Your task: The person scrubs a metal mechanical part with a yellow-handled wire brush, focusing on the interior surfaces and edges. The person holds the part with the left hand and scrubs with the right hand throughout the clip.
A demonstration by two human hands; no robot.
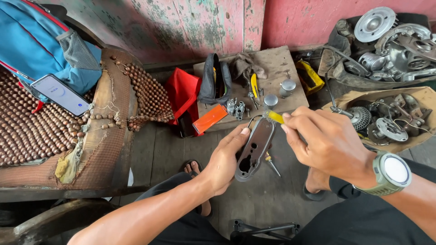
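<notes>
While our left hand clamps the dark metal cover plate upright over the floor, our right hand pinches a yellow-handled tool at its top edge. Fasteners lie loose on the far board; reassembly looks unfinished.

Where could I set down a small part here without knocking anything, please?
Bare floor lies between the seat and the left hand, and below the plate above the stand. The board is crowded except its far right corner; the box is full.
</notes>
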